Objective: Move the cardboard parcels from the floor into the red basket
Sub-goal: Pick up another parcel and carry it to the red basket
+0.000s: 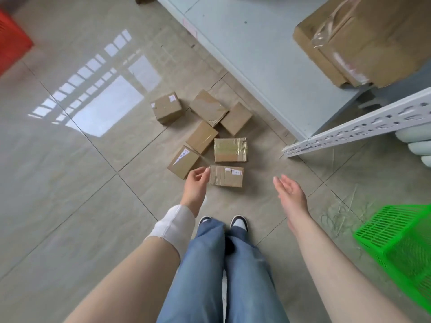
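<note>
Cardboard fills the middle of the head view: seven small parcels lie in a loose cluster on the glossy tiled floor (70, 173), none of them yet in the red basket (11, 40), which shows only as a corner at the far left edge, well apart from the pile. The nearest parcel (226, 176) lies just ahead of the person's shoes. The left hand (197, 180) hangs at its left end with fingers loosely curved and holding nothing; I cannot tell whether the fingertips touch the cardboard. The right hand (289, 192) is spread flat, palm turned inward, empty and clearly apart from the parcel's right end.

As I judge it, the main risk is the green basket (401, 241), which sits much closer on the right and could take a parcel by mistake. The parcels also crowd each other, so lifting one carelessly may knock a neighbour, and the tape-wrapped parcel (231, 149) has wrinkled tape that could snag or slip in the fingers.

Counted: seven parcels on the floor, two baskets (one red, one green), two hands, and one large box (363, 40) on the grey shelf (245, 43), not part of the floor pile.
</note>
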Action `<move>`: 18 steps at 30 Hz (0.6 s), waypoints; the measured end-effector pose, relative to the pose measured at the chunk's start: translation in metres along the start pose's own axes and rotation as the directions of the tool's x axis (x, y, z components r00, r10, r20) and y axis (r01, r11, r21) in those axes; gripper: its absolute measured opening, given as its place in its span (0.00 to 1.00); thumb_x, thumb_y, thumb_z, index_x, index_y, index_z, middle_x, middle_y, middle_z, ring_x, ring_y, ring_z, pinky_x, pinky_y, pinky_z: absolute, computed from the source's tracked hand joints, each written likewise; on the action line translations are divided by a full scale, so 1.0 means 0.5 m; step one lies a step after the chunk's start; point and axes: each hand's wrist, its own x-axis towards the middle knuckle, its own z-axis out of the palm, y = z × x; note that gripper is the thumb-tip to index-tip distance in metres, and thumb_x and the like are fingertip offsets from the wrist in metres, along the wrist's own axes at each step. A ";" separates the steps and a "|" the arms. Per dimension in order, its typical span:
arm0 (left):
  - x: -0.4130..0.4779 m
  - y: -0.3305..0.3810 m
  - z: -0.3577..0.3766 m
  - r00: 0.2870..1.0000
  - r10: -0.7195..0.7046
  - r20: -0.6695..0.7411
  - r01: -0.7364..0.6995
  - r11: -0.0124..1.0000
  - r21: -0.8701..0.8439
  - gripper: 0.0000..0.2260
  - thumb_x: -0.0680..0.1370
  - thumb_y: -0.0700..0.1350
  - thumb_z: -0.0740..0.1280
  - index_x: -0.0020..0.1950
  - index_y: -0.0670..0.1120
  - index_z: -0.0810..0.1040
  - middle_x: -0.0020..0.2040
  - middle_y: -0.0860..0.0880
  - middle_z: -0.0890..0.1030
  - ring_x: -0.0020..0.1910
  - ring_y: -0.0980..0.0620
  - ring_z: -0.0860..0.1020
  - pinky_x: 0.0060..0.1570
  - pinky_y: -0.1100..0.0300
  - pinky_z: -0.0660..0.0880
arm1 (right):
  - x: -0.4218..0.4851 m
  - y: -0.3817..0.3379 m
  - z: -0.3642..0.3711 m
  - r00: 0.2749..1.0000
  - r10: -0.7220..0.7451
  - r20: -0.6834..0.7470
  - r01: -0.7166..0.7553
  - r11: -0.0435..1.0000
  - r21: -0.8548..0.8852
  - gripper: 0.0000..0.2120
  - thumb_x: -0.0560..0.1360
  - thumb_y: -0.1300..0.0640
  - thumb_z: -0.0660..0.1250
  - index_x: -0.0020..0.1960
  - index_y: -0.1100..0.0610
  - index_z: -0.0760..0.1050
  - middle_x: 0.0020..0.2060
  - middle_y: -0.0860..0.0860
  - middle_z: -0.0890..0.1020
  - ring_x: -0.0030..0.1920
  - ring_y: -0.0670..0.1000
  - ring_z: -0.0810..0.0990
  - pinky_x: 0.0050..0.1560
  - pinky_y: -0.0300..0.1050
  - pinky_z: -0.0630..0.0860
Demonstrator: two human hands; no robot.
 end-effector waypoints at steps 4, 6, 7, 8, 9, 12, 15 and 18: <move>0.145 -0.110 0.024 0.999 0.025 0.022 -0.026 0.998 0.057 0.23 0.79 0.51 0.61 0.71 0.43 0.65 0.67 0.44 0.73 0.60 0.51 0.73 0.55 0.61 0.67 | 0.150 0.129 0.058 0.999 0.037 0.037 -0.036 0.998 -0.046 0.27 0.76 0.54 0.65 0.71 0.60 0.61 0.70 0.56 0.70 0.66 0.50 0.71 0.65 0.42 0.65; 0.250 -0.186 0.040 0.999 0.028 0.023 -0.030 0.995 0.090 0.25 0.79 0.51 0.62 0.73 0.44 0.62 0.69 0.45 0.72 0.62 0.52 0.72 0.56 0.61 0.67 | 0.253 0.214 0.096 0.995 0.052 0.081 -0.042 0.993 -0.112 0.30 0.75 0.52 0.65 0.73 0.59 0.59 0.71 0.56 0.67 0.70 0.51 0.68 0.66 0.42 0.63; 0.306 -0.227 0.049 0.999 0.026 0.023 -0.029 0.994 0.107 0.27 0.78 0.52 0.62 0.74 0.44 0.61 0.70 0.45 0.71 0.64 0.52 0.71 0.58 0.60 0.67 | 0.306 0.258 0.115 0.993 0.060 0.100 -0.045 0.988 -0.145 0.32 0.75 0.50 0.65 0.74 0.58 0.58 0.72 0.55 0.66 0.71 0.51 0.66 0.67 0.43 0.62; 0.360 -0.268 0.056 0.999 0.023 0.025 -0.026 0.992 0.123 0.28 0.78 0.52 0.63 0.75 0.44 0.59 0.71 0.44 0.69 0.67 0.51 0.70 0.62 0.59 0.67 | 0.358 0.301 0.133 0.991 0.068 0.114 -0.048 0.985 -0.168 0.33 0.75 0.49 0.65 0.74 0.58 0.56 0.73 0.55 0.65 0.72 0.51 0.64 0.69 0.45 0.61; 0.414 -0.308 0.064 0.999 0.022 0.028 -0.025 0.990 0.136 0.30 0.78 0.53 0.63 0.76 0.44 0.56 0.73 0.43 0.66 0.70 0.49 0.68 0.66 0.57 0.66 | 0.407 0.343 0.151 0.989 0.070 0.128 -0.047 0.983 -0.180 0.34 0.75 0.48 0.65 0.75 0.57 0.54 0.74 0.54 0.63 0.73 0.51 0.63 0.70 0.45 0.60; 0.559 -0.407 0.089 0.999 0.029 0.026 -0.033 0.986 0.165 0.36 0.76 0.54 0.65 0.77 0.44 0.52 0.77 0.43 0.60 0.75 0.47 0.61 0.73 0.51 0.61 | 0.542 0.451 0.199 0.987 0.062 0.146 -0.033 0.980 -0.196 0.37 0.75 0.45 0.63 0.76 0.57 0.51 0.76 0.53 0.59 0.75 0.50 0.59 0.72 0.45 0.57; 0.664 -0.471 0.116 0.997 0.052 0.061 -0.060 0.987 0.146 0.38 0.75 0.58 0.65 0.77 0.43 0.54 0.76 0.46 0.61 0.75 0.49 0.62 0.74 0.51 0.60 | 0.636 0.530 0.233 0.992 0.038 0.118 -0.015 0.983 -0.184 0.38 0.74 0.42 0.62 0.76 0.57 0.52 0.75 0.51 0.59 0.75 0.50 0.59 0.73 0.45 0.56; 0.721 -0.511 0.135 0.991 0.088 0.102 -0.101 0.987 0.127 0.31 0.73 0.61 0.66 0.71 0.45 0.67 0.66 0.50 0.75 0.63 0.53 0.74 0.67 0.55 0.69 | 0.692 0.575 0.257 0.994 0.029 0.105 -0.019 0.996 -0.090 0.32 0.74 0.42 0.63 0.71 0.57 0.64 0.68 0.50 0.72 0.66 0.49 0.71 0.67 0.43 0.65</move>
